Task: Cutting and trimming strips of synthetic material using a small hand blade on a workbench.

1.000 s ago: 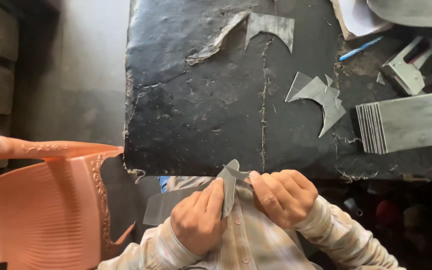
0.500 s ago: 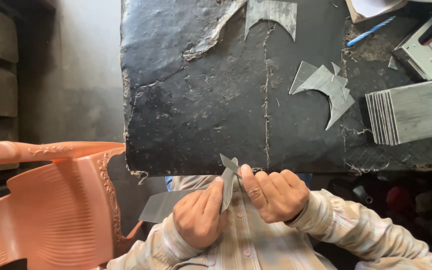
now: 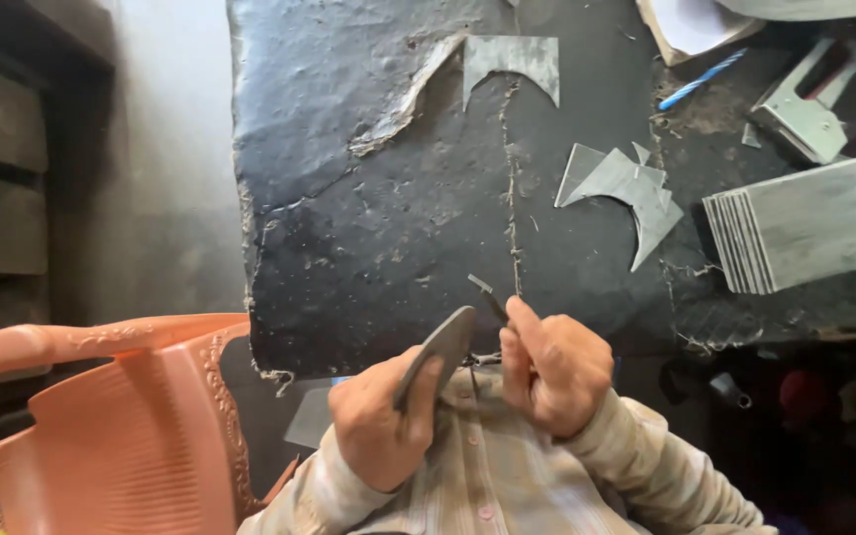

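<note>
Close to my chest, my left hand [image 3: 383, 416] grips a thin grey sheet-metal piece [image 3: 438, 352] with a rounded top, held edge-on. Beside it my right hand [image 3: 552, 367] pinches a narrow bent strip [image 3: 485, 294] that sticks up from the piece's right edge. Both hands sit at the near edge of a black, cracked work surface [image 3: 378, 198]. On that surface lie a cut grey piece with a curved notch [image 3: 512, 59] and a small pile of pointed grey offcuts [image 3: 626, 188].
A stack of grey sheets [image 3: 804, 233] lies at the right, with a metal stapler-like tool [image 3: 804, 109] and a blue pen [image 3: 700, 79] behind it. An orange plastic chair [image 3: 101, 416] stands at my left. Dark clutter fills the lower right.
The grey piece has turned in my left hand and now shows its rounded face. My right hand has shifted up onto the bent strip. The view has moved closer to the table.
</note>
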